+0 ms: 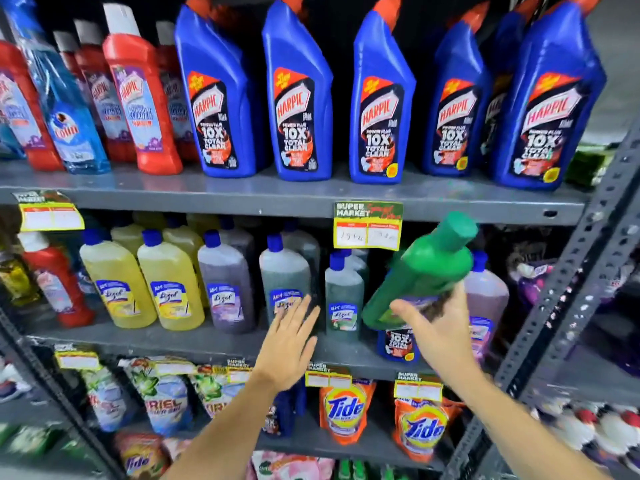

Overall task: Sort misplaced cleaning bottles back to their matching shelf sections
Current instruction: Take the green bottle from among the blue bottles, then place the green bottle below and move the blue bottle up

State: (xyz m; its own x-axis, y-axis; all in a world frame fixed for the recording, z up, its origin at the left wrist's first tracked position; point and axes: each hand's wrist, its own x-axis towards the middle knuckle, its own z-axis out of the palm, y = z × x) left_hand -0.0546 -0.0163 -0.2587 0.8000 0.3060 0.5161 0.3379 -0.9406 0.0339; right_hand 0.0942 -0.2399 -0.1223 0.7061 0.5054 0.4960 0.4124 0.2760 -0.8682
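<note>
My right hand (440, 327) grips a green bottle (422, 271) with a green cap, tilted to the right in front of the middle shelf (194, 341). Behind it, low on that shelf, stands a small blue Harpic bottle (398, 344), partly hidden by the green one. My left hand (287, 344) is flat and empty, fingers spread, in front of a grey-green Lizol bottle (285, 271). Yellow Lizol bottles (166, 282), a purple one (225, 278) and a red Harpic bottle (55, 282) fill the same shelf. Big blue Harpic bottles (298, 91) line the top shelf.
Red Harpic bottles (142, 91) and a blue Colin bottle (69, 112) stand at the top left. Tide pouches (346, 410) and Ariel packs (166, 396) sit on the lower shelf. A perforated metal upright (568, 282) bounds the rack on the right. Price tags (367, 225) hang from shelf edges.
</note>
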